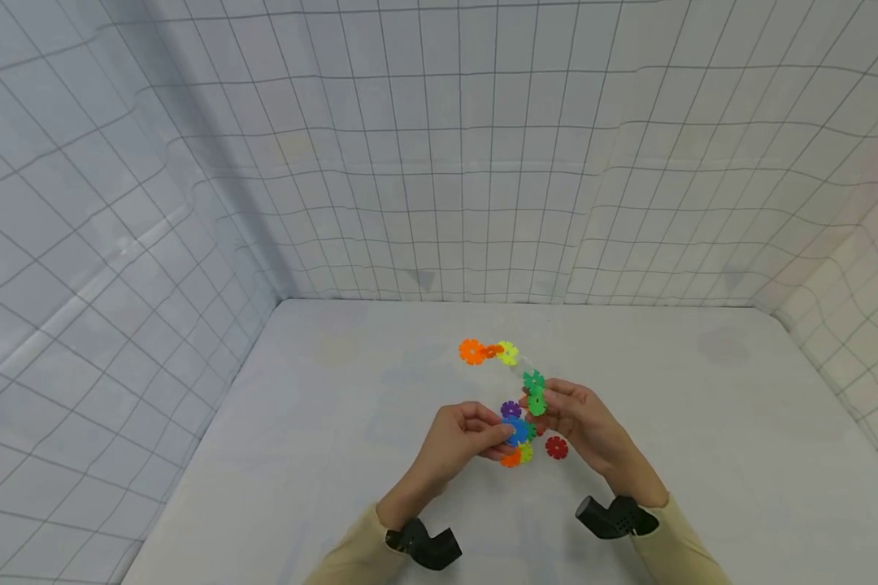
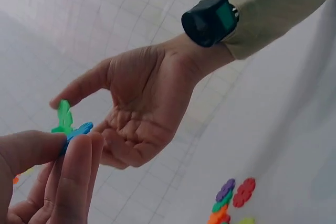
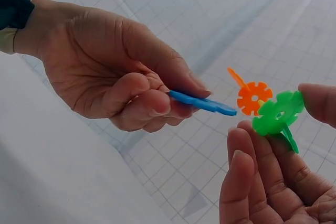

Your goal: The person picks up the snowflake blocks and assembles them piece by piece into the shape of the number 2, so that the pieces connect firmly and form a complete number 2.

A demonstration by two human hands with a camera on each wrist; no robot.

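My left hand (image 1: 462, 436) pinches a blue snowflake-shaped plastic disc (image 3: 202, 103) between thumb and fingers. In my right hand (image 1: 588, 424) are two green notched discs (image 3: 278, 112), slotted together at an angle and held between thumb and fingertips. From the green pair a chain runs away from me, with a yellow disc (image 1: 508, 353) and an orange disc (image 1: 471, 352) at its far end. Between green and yellow a pale link shows only faintly. In the right wrist view the blue disc's edge points toward the green ones, with a small gap between them.
Loose discs lie on the white table (image 1: 322, 455) beneath the hands, among them a purple disc (image 1: 510, 409), a red disc (image 1: 557, 448) and an orange disc (image 1: 510, 460). Grid-patterned sheeting (image 1: 439, 162) stands at the back and sides.
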